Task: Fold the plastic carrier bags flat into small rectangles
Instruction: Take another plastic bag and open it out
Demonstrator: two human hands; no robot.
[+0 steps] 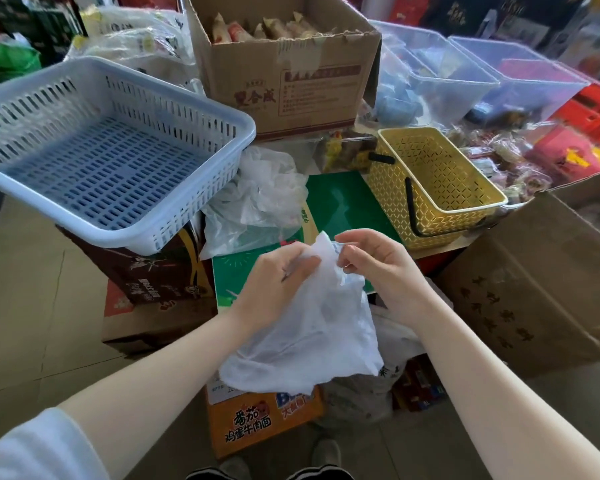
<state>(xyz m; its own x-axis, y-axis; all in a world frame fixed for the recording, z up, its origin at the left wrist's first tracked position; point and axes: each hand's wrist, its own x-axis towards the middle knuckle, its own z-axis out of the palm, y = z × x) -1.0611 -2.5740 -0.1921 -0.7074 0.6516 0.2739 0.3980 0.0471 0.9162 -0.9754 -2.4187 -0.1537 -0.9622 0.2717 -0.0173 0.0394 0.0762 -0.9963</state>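
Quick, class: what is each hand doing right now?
Left hand: grips the white plastic bag near its top.
Right hand: pinches the bag's top edge.

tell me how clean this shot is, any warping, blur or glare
Head view: wide-angle warp bends the blue basket and the frame edges; soft, even daylight, no hard shadows; mild glare on the green board; both hands and the white bag look slightly soft; far shelves blurred.
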